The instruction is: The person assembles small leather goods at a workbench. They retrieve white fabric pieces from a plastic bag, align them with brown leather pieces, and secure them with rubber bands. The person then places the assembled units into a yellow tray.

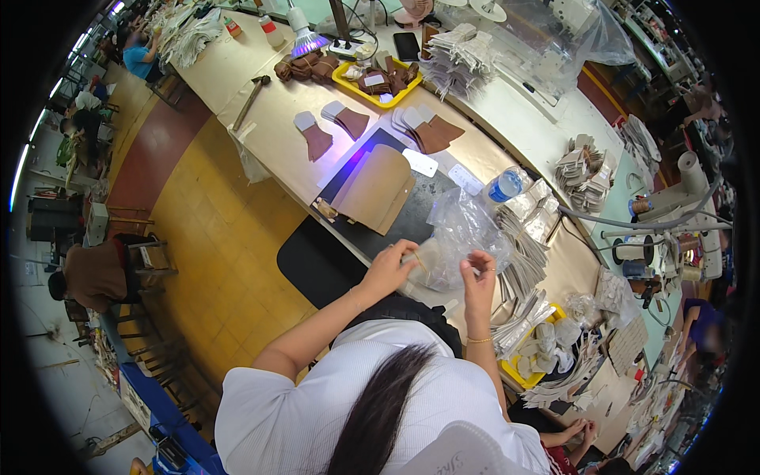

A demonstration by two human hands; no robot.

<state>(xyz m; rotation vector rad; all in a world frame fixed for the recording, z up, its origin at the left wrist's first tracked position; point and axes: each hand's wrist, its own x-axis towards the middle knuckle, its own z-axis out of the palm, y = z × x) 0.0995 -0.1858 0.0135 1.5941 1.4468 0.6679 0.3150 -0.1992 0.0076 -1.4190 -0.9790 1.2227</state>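
At the table's near edge, my left hand (pixel 390 267) has its fingers curled together beside a thin yellowish band or strip. What it pinches is too small to make out. My right hand (pixel 478 279) is raised, thumb and fingers closed at the near edge of a crumpled clear plastic bag (pixel 467 233). That bag lies between and beyond both hands. Left of it, a folded brown cardboard piece (pixel 376 190) rests on a dark mat (pixel 431 190). Stacks of grey-white cut pieces (pixel 524 252) are to the right of my right hand.
Brown cut pieces (pixel 431 132), a hammer (pixel 252 103), a lit lamp (pixel 305 36) and a yellow tray (pixel 378 99) stand farther along the table. A roll of blue-and-clear tape (pixel 504 187) sits past the bag. Another yellow tray (pixel 522 368) is at the right; a black stool (pixel 317 261) stands left.
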